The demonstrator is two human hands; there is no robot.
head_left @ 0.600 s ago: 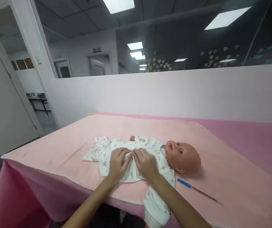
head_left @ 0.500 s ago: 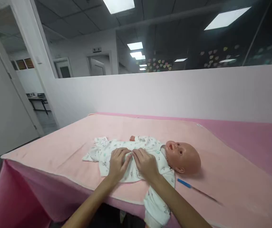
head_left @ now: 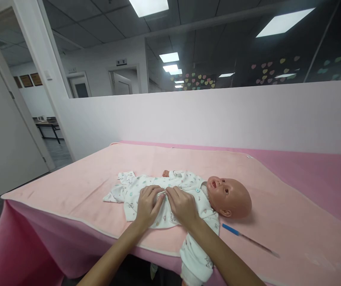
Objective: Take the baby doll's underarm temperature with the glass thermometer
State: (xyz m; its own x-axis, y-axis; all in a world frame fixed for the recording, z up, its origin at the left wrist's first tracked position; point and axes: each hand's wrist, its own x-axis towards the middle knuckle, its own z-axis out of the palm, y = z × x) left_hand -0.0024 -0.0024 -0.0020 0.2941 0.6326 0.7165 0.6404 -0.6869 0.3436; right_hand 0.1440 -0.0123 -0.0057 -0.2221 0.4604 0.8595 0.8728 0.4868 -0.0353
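A baby doll (head_left: 233,196) lies on its back, head to the right, dressed in a white patterned baby outfit (head_left: 166,220). Both of my hands meet over the doll's belly. My left hand (head_left: 148,204) pinches the edge of the outfit's front between thumb and fingers. Close beside it, my right hand (head_left: 182,202) is closed on the same fabric edge, its fingertips nearly touching the left ones. A green snap (head_left: 198,190) shows near the collar. The near sleeve (head_left: 196,258) hangs over the table's front edge, partly behind my right forearm.
A pink blanket (head_left: 84,178) covers the table over a darker pink cloth (head_left: 322,171). Right of the doll lies a thin stick with a blue handle (head_left: 230,229). Behind the table stands a white half wall (head_left: 218,119) with glass above. A door (head_left: 6,131) is at the left.
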